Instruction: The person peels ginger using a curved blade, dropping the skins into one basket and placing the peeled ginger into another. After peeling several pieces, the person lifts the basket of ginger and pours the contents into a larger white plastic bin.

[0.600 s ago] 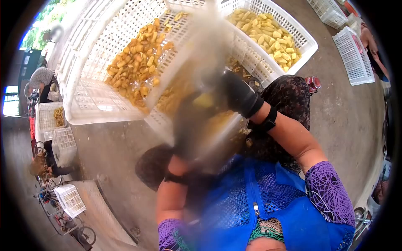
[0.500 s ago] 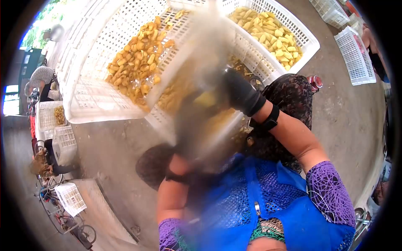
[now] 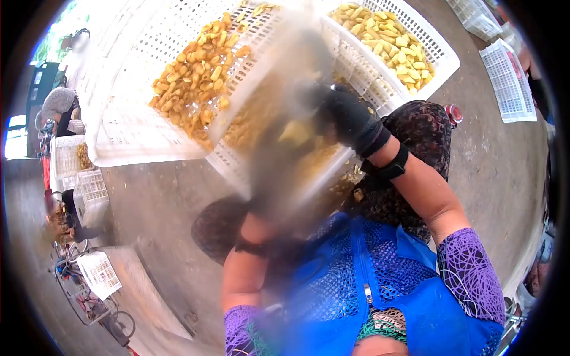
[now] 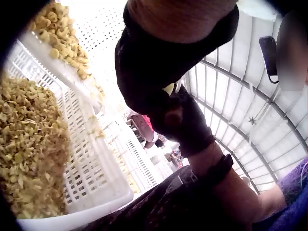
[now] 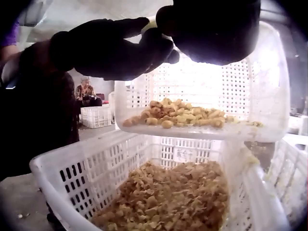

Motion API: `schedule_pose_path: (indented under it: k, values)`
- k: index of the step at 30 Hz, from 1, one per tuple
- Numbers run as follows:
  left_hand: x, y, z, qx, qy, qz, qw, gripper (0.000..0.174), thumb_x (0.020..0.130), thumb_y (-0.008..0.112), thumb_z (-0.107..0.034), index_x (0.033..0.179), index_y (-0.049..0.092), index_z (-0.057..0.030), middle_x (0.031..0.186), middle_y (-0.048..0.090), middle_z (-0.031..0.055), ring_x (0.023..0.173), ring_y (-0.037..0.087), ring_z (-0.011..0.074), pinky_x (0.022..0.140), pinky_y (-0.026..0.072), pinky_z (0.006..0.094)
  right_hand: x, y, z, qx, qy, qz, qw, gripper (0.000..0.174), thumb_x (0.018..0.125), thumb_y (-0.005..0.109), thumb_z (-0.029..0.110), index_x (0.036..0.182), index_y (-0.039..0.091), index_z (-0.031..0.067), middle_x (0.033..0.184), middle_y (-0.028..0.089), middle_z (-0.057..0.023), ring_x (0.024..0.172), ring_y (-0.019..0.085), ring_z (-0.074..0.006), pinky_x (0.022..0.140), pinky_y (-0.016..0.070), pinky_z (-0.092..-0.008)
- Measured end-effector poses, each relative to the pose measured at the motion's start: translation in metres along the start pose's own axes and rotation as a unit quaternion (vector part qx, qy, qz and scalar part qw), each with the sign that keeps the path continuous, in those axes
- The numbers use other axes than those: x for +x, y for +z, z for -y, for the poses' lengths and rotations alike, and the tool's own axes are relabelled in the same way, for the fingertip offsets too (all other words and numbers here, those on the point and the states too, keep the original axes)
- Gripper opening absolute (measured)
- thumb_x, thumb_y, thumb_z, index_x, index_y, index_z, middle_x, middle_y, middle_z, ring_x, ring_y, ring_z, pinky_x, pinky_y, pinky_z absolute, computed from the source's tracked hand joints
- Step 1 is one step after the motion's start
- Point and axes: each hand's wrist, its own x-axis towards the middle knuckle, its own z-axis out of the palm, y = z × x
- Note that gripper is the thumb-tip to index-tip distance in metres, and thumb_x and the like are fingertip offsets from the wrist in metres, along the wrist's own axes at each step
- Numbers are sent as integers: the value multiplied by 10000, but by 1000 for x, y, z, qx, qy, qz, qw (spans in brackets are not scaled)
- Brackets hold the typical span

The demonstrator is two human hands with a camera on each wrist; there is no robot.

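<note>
In the head view my left hand (image 3: 276,169), in a dark glove, is blurred by a smear on the lens. It pinches a pale yellow piece (image 3: 297,132) of produce, whose edge also shows between thumb and fingers in the right wrist view (image 5: 150,26). Close against it, my right hand (image 3: 353,121), dark-gloved with a bare thumb tip, has curled fingers around something thin with a light edge (image 4: 178,86); I cannot tell its kind. Both hands are above a white crate (image 5: 72,207) of thin peelings (image 5: 178,192).
A tilted white crate (image 3: 124,139) holds brownish-yellow pieces (image 3: 193,77) at the left. Smooth pale pieces (image 3: 392,44) fill another crate (image 3: 442,59) at the right. A red-lidded jar (image 3: 454,114) stands by my knee. Other people (image 3: 59,107) and crates are farther off.
The right hand has turned slightly and shifted a little up and right. The yellow piece has moved slightly up between the hands. The whole view has shifted a little.
</note>
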Motion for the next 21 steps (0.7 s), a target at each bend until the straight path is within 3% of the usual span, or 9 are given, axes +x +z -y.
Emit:
schedule_pose_path:
  k: [2, 3, 5, 9, 12, 13, 14, 18, 21]
  values:
    - [-1, 0, 1, -443, -184, -84, 873, 351, 964, 444, -108, 1271, 471, 61, 1035, 584, 143, 863, 597, 177, 792, 515, 295, 11, -29, 15, -61, 103, 105, 987, 207, 877, 643, 161, 984, 625, -15, 787, 617, 10, 661, 594, -121, 598, 498, -230]
    - [-2, -2, 2, -442, -186, -89, 873, 351, 964, 444, -108, 1271, 471, 61, 1035, 584, 143, 863, 597, 177, 792, 515, 295, 10, -31, 16, -58, 100, 108, 987, 207, 877, 643, 161, 984, 625, -15, 787, 617, 10, 661, 594, -121, 598, 498, -230]
    - [-1, -10, 5, -622, -219, -134, 739, 364, 967, 449, -133, 1277, 466, 59, 1024, 591, 139, 849, 599, 200, 790, 510, 332, 10, -34, 18, 147, 146, -32, 978, 177, 830, 703, 168, 911, 649, 20, 710, 607, -8, 631, 595, -122, 578, 485, -270]
    - [-2, -17, 6, -573, -205, -157, 778, 334, 966, 453, -135, 1233, 494, 62, 1003, 600, 137, 841, 601, 216, 783, 505, 360, 0, -34, 22, -53, 40, -25, 997, 200, 752, 751, 193, 851, 618, 80, 741, 594, -98, 655, 621, -262, 569, 472, -352]
    - [2, -23, -6, -573, -196, -172, 777, 274, 946, 490, -118, 1158, 547, 45, 981, 609, 124, 825, 600, 205, 736, 505, 337, -4, -34, 24, -11, 22, -1, 1000, 210, 709, 749, 173, 836, 603, 93, 746, 584, -95, 658, 594, -312, 562, 470, -368]
    - [2, -29, -12, -213, -125, -150, 957, 248, 922, 520, -93, 1129, 564, 35, 973, 610, 118, 811, 601, 197, 716, 506, 328, -6, -33, 23, -9, 6, 21, 1000, 211, 699, 744, 164, 841, 602, 97, 747, 581, -95, 655, 596, -310, 560, 469, -376]
    - [3, -32, -14, 184, -33, -103, 977, 226, 897, 550, -68, 1101, 582, 25, 966, 610, 111, 798, 601, 189, 696, 507, 318, -7, -32, 22, -9, 6, 21, 1000, 211, 699, 744, 164, 841, 602, 97, 747, 581, -95, 655, 596, -310, 560, 469, -376]
    - [0, -25, -6, 46, 37, -171, 983, 252, 848, 578, -3, 1099, 592, 6, 952, 610, 94, 763, 596, 165, 656, 501, 297, -10, -30, 22, -53, 15, 63, 996, 224, 677, 717, 132, 859, 591, 103, 754, 575, -93, 663, 597, -319, 562, 467, -400]
    - [0, -25, -20, -104, -62, -195, 973, 290, 833, 562, 43, 1121, 582, 15, 951, 609, 89, 745, 588, 147, 655, 499, 285, -8, -30, 25, -71, 21, 87, 993, 213, 681, 697, 122, 853, 573, 104, 756, 568, -91, 665, 594, -325, 564, 465, -411]
